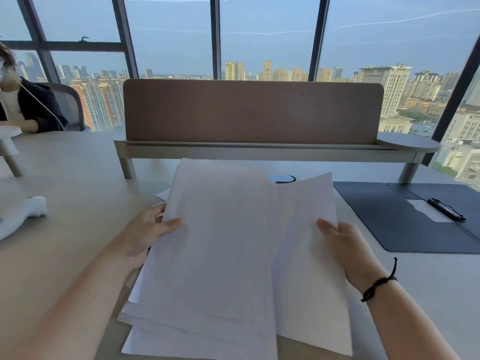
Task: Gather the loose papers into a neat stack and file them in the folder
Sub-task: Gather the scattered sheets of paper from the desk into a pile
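We pinch the papers (220, 255) with left hand (145, 235) and right hand (348, 250), squaring them for the open folder (394, 219) at the desk's (78, 178) right edge.

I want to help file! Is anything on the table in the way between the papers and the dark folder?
Nothing visible is. The papers, held by the left hand and right hand, sit left of the open folder, with only bare table between. The folder's clip lies on its far half.

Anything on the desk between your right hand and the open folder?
No. In the head view, only bare desk separates the right hand from the folder.
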Motion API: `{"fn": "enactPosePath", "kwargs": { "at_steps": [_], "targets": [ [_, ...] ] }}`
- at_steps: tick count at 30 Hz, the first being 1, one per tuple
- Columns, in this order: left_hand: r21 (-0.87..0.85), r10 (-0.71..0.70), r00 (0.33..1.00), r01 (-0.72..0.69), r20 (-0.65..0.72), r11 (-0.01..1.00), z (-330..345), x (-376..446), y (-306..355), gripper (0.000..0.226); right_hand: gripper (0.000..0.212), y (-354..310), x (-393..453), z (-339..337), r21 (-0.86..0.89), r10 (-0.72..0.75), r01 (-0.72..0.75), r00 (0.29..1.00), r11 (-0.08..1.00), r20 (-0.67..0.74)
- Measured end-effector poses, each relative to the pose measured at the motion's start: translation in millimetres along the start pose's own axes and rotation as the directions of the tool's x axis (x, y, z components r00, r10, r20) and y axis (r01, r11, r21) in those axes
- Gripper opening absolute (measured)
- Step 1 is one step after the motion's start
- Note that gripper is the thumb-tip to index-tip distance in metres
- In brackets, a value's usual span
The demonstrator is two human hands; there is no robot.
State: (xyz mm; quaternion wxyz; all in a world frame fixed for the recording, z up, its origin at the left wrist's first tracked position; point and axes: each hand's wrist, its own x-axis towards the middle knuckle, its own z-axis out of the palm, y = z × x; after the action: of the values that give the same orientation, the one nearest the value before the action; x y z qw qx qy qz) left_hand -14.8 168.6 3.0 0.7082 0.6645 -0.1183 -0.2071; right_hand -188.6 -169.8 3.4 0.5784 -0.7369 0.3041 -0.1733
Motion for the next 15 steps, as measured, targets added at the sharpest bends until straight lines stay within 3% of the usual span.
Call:
{"fn": "enactPosePath", "kwargs": {
  "at_steps": [4, 8, 11, 15],
  "targets": [
    [-0.026, -0.026, 0.999, 0.026, -0.022, 0.999, 22, 5, -14, 0.043, 0.027, -6, -18, 24, 0.27, 0.079, -0.126, 0.981, 0.955, 0.179],
    [0.116, 0.085, 0.962, -0.056, -0.26, 0.992, 62, 4, -25, 0.019, 0.043, -19, -28, 45, 0.425, 0.113, -0.25, 0.94, 0.87, 0.322],
    [0.199, 0.163, 0.939, -0.105, -0.304, 0.974, 78, 3, -24, 0.021, 0.05, -27, -30, 47, 0.473, 0.074, -0.271, 0.916, 0.838, 0.395],
    [-0.026, 0.052, 0.975, -0.059, -0.215, 0.998, 83, 1, -24, 0.033, 0.042, -32, -18, 54, 0.471, -0.003, -0.246, 0.884, 0.847, 0.468]
  ]
}}
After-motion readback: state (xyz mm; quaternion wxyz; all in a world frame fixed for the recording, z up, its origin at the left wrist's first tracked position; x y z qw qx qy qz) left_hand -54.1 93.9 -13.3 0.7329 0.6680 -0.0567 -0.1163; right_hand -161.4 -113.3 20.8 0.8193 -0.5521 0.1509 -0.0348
